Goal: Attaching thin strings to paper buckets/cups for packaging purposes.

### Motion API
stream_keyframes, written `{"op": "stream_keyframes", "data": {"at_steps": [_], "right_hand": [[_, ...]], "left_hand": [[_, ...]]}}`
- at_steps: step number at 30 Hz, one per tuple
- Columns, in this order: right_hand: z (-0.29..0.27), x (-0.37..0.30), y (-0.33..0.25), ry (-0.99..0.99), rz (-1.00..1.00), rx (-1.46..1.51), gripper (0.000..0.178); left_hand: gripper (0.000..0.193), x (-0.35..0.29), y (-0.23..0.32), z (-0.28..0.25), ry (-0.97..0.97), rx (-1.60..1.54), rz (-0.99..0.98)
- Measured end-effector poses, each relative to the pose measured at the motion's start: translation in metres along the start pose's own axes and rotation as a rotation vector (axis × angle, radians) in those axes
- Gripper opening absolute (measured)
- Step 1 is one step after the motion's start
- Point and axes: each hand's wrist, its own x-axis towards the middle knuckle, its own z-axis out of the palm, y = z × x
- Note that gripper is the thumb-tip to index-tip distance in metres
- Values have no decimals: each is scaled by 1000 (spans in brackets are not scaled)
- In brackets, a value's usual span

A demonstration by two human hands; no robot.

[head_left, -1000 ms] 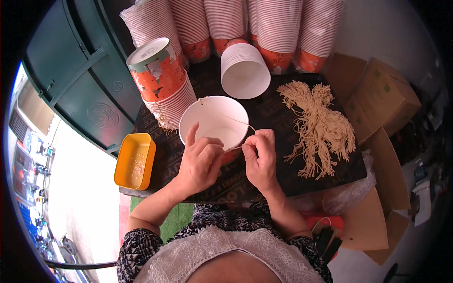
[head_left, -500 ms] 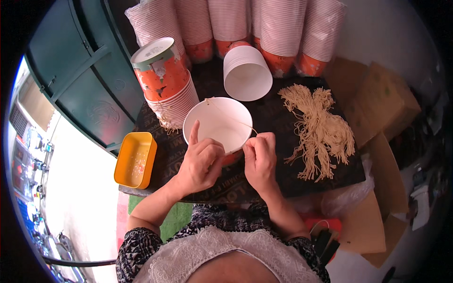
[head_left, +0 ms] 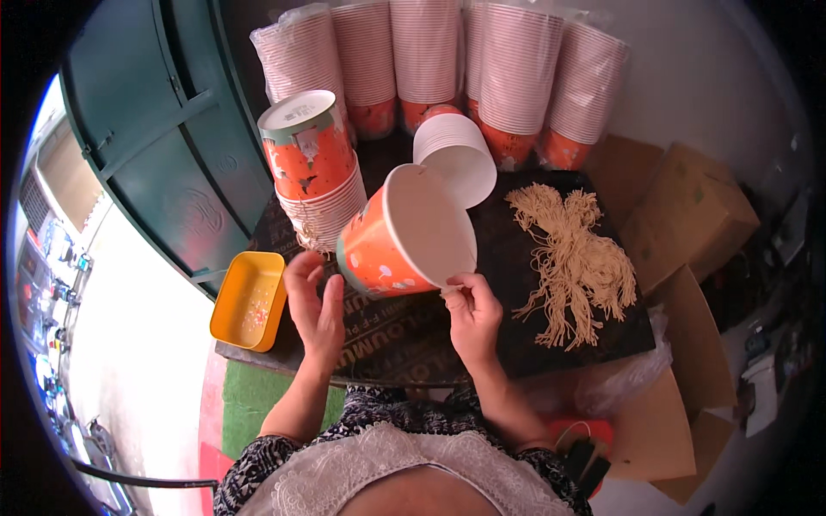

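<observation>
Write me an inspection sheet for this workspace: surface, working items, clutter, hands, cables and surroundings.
Surface: dark printed tabletop.
Working items: orange bucket tilted; cord bundle at right; yellow tray at left, with small bits inside; bucket stack behind it; wrapped stacks at the back.
Clutter: open cardboard box and clear plastic bag, beyond the table's right side.
Hands: left hand open near the bucket's base; right hand pinches pale cord at its rim.
Cables: uncertain; thin pale loop, lower right, may be a handle.
Surroundings: green metal door left; grey wall.
</observation>
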Motion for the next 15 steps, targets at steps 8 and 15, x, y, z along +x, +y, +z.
{"op": "stream_keyframes", "data": {"at_steps": [8,15], "right_hand": [[26,-19,-7,140,340,726,12],[31,-33,-12,-252,303,706,43]], "left_hand": [[30,-12,28,0,-117,-92,47],[16,0,63,-31,-101,102,440]]}}
